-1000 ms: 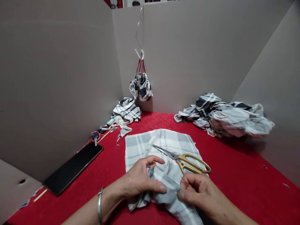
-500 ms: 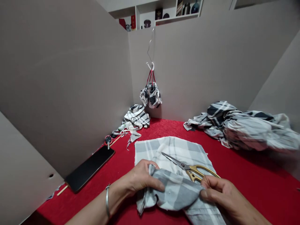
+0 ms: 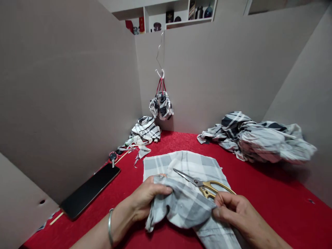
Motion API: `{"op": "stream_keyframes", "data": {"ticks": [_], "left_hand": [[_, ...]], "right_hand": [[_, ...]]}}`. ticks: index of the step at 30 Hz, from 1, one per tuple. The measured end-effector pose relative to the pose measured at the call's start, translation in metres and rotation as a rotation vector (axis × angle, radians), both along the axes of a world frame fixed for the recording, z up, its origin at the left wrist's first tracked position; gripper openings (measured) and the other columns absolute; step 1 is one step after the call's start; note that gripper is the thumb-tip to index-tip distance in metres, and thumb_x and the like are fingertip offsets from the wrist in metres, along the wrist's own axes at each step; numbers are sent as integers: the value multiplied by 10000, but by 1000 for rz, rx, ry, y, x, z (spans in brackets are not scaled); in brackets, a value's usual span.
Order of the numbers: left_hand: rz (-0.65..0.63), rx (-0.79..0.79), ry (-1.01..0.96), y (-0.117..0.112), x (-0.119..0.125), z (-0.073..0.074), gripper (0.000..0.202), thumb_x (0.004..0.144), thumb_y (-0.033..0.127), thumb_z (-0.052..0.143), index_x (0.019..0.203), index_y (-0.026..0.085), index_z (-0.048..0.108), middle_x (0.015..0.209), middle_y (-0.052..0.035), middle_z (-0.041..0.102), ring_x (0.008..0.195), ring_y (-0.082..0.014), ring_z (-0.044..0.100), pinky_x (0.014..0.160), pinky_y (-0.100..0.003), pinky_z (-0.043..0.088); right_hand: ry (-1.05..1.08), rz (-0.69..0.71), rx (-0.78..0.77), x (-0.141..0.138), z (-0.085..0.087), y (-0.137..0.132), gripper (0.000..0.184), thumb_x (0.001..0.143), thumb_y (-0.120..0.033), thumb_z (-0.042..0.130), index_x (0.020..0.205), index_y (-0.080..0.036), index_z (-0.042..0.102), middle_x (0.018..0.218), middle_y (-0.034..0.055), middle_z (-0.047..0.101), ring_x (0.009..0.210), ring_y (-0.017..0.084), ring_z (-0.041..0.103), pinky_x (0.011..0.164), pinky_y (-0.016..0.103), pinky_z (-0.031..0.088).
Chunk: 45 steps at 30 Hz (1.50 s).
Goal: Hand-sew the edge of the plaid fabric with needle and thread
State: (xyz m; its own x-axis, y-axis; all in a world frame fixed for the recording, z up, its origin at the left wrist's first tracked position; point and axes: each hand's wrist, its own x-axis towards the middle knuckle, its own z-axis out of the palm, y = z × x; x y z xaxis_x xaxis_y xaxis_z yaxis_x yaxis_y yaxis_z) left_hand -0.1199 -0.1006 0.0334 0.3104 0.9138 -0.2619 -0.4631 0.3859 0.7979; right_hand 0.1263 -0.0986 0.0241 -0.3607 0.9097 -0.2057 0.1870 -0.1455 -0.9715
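A grey and white checked cloth [image 3: 186, 205] is stretched between my two hands, its lower part hanging toward me. My left hand [image 3: 149, 195] grips its left end, thumb on top and fingers behind the folds. At the right end my right hand [image 3: 233, 211] pinches the cloth's edge between thumb and fingers. Just beyond lie scissors [image 3: 198, 182] with gold handles, blades slightly apart and pointing to the far left. They rest on a flat piece of checked cloth [image 3: 215, 166], partly covered by the held one. My right fingers are close to the handles.
A red cloth [image 3: 272, 204] covers the table, with grey panels around it. At left lie a black phone [image 3: 90, 190] and a key [image 3: 113, 159]. Checked scraps [image 3: 146, 129] sit in the far corner beneath a hanging bundle [image 3: 162, 105]. A cloth heap [image 3: 264, 138] lies right.
The whole view has shifted so that things appear farther left. My left hand has lifted its end of the cloth slightly. Both hands keep their grip, and the scissors stay on the flat cloth.
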Motion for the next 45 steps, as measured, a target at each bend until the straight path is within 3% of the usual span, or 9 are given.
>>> {"op": "stream_keyframes", "data": {"ticks": [4,8,11,17,24,29,39,45], "left_hand": [[134,-162,5,4,16,-7,182,595,84,652,765,113,594,609,-36,631,535,-156,595,587,-291,495],[154,-212,93,9,23,-8,109,684,136,640,779,114,591,587,-34,622,516,-157,585,555,-283,484],[125,-143,150,11,18,0,126,694,201,667,762,117,602,589,-29,620,531,-153,583,558,-265,469],[10,168,333,8,-10,21,245,683,327,718,702,99,630,620,-25,615,561,-110,543,534,-192,388],[115,173,380,3,-17,22,318,511,294,823,639,123,588,502,36,533,461,-72,450,450,-178,332],[40,157,372,1,-23,28,374,437,221,849,689,134,587,524,40,556,461,-71,455,460,-184,364],[118,239,410,6,-28,16,324,553,318,804,592,133,540,500,53,475,462,-57,408,456,-178,283],[89,291,354,6,-22,13,284,683,351,722,675,141,531,547,61,449,489,-53,380,471,-172,268]], "right_hand": [[1,23,3,-8,5,-5,169,599,-287,567,560,-191,433,489,-82,283,492,94,222,456,225,177],[10,53,41,-12,6,-10,128,607,-262,539,569,-186,443,492,-78,307,498,94,243,466,226,190],[-26,53,82,-10,5,-11,119,611,-254,525,574,-190,432,489,-82,284,499,96,236,465,225,192],[-121,10,166,-2,11,-7,169,641,-306,523,572,-197,414,493,-83,238,499,101,214,462,228,179],[-142,15,135,7,12,-1,220,657,-351,537,571,-197,406,524,-71,254,522,111,221,474,235,182],[-111,9,114,9,4,4,226,642,-342,554,557,-197,403,505,-75,252,509,106,217,474,241,174],[-98,16,65,8,-2,6,238,634,-340,576,552,-199,401,504,-73,267,506,106,230,477,241,174],[-72,43,68,9,-4,5,230,660,-344,564,567,-197,413,516,-72,268,512,108,220,477,240,173]]}}
